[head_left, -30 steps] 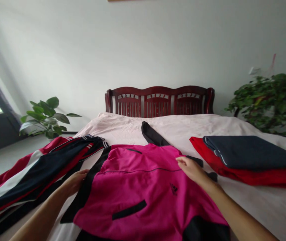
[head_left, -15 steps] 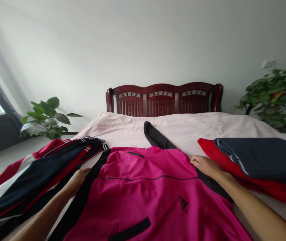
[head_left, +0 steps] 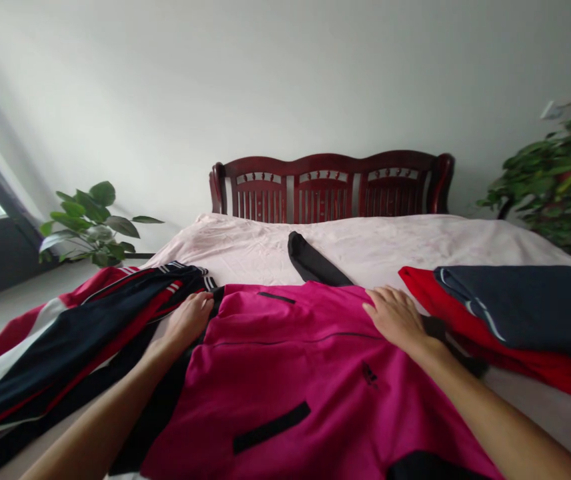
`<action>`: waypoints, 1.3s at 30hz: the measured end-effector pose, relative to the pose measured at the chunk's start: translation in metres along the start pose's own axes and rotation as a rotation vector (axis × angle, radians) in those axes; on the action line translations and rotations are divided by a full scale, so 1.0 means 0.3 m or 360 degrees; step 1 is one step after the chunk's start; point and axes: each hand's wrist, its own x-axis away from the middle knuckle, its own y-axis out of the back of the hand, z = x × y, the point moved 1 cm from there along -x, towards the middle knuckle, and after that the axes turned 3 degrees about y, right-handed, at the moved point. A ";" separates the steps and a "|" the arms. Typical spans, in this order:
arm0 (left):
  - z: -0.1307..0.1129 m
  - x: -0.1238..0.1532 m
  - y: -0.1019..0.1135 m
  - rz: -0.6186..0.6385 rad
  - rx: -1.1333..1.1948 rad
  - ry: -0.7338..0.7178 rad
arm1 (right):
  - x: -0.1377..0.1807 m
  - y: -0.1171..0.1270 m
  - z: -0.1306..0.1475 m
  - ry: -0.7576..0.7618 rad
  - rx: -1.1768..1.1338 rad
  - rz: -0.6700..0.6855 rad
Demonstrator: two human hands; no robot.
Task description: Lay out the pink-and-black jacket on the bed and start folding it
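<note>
A bright pink sports jacket (head_left: 290,373) with black trim lies spread flat on the bed in front of me. One black sleeve (head_left: 310,263) sticks out beyond its top edge. My left hand (head_left: 188,320) rests flat on the jacket's black left side near the shoulder, fingers stretched out. My right hand (head_left: 395,317) lies flat on the right shoulder of the jacket with its fingers spread. Neither hand holds anything.
A heap of red, white and navy striped garments (head_left: 65,333) lies left of the jacket. To the right, a folded navy garment (head_left: 525,303) sits on a folded red one (head_left: 510,363). Pale pink bedsheet (head_left: 375,243), dark wooden headboard (head_left: 330,187), plants at both sides.
My left hand slid forward along the jacket's left side up to the shoulder. My right hand moved out toward the right edge, then settled flat on the right shoulder.
</note>
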 end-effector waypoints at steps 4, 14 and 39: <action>-0.145 0.008 -0.151 0.0120 -0.0054 -0.0173 | 0.014 -0.049 0.087 0.0172 -0.0148 0.0147; -0.021 0.037 -0.185 0.0174 -0.0297 -0.0231 | 0.085 -0.165 -0.221 -0.0224 0.0090 0.0329; 0.006 0.509 0.130 0.0458 -0.0223 -0.0591 | 0.478 0.316 0.316 0.0741 -0.1381 0.0755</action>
